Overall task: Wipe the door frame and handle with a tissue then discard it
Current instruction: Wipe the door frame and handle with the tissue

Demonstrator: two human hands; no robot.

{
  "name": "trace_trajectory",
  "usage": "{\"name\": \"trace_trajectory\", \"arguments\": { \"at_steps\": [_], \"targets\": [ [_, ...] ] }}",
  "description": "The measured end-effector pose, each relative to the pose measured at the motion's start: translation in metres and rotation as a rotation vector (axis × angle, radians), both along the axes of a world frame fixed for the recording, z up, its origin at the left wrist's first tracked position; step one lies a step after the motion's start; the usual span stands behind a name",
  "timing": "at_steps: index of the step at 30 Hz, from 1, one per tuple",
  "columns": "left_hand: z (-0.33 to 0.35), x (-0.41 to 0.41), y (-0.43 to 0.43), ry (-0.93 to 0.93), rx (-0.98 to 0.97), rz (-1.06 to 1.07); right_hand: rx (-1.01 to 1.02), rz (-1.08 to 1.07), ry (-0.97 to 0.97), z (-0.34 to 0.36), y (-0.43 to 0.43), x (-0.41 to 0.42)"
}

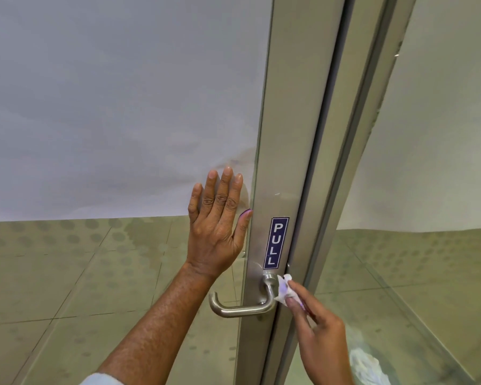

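Note:
A silver metal door frame (286, 151) runs top to bottom, with a blue PULL sticker (275, 242) on it. Below the sticker a steel lever handle (240, 307) sticks out to the left. My right hand (321, 333) pinches a small crumpled white tissue (283, 290) and presses it against the base of the handle on its right side. My left hand (217, 223) lies flat, fingers spread, on the glass just left of the frame, holding nothing.
The glass door panel (117, 107) is frosted on its upper part and see-through below, showing a tiled floor (67, 273). A second metal frame (367, 134) and glass panel stand to the right. A pale, blurry patch (367, 365) shows low behind the right glass.

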State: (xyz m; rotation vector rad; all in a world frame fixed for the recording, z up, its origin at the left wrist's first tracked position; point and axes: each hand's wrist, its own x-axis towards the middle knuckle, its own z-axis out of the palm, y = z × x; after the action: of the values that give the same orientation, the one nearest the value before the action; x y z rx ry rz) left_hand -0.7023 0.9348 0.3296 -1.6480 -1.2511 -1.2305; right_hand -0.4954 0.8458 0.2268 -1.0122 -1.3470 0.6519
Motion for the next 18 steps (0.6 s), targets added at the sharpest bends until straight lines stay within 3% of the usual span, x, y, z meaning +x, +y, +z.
{"name": "trace_trajectory", "arguments": {
  "at_steps": [3,9,14,18],
  "targets": [
    [0.006,0.004,-0.023,-0.049,-0.035,-0.118,-0.119,0.109,0.213,0.030,-0.013,-0.007],
    [0.001,0.027,-0.093,-0.059,-0.125,-0.331,-0.088,0.085,0.090,0.063,-0.043,-0.015],
    [-0.003,0.046,-0.142,-0.373,-0.691,-0.403,-0.007,0.033,-0.157,0.075,-0.069,-0.014],
    [0.005,0.056,-0.163,-0.722,-0.907,-0.595,0.015,0.004,-0.256,0.080,-0.087,-0.010]
  ]
}}
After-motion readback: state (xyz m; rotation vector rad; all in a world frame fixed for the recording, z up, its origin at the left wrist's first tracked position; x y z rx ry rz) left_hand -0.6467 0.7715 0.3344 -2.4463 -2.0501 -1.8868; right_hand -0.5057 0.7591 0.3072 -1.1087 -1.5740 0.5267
